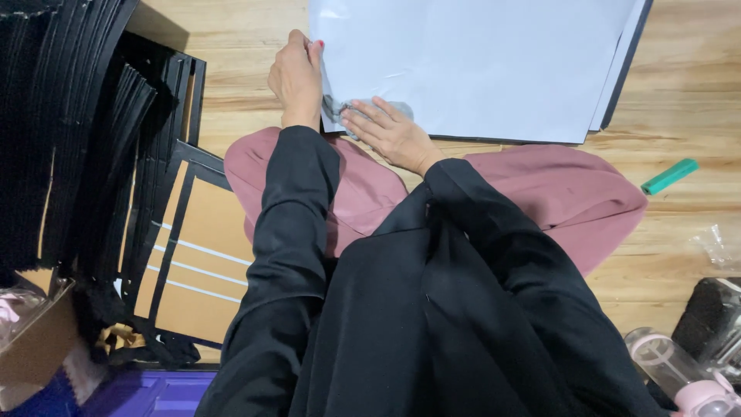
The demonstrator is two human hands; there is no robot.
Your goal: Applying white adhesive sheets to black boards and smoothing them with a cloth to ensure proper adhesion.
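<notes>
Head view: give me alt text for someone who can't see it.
Left hand pinches the corner of a large white sheet on a wooden floor; right hand presses a small grey piece flat against it.

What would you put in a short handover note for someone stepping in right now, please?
Left hand: closed, pinching the left edge of the big white sheet near its lower corner.
Right hand: flat and open, pressing a grey cloth on the sheet's lower left corner.
The sheet lies on the wooden floor, on top of a dark-edged board. A stack of black frames stands to the left, a green lighter-like stick to the right, a pink-capped bottle bottom right.
Done: cannot tell how much is wiped.
Left: the rest of the sheet shows no cloth on it.
</notes>
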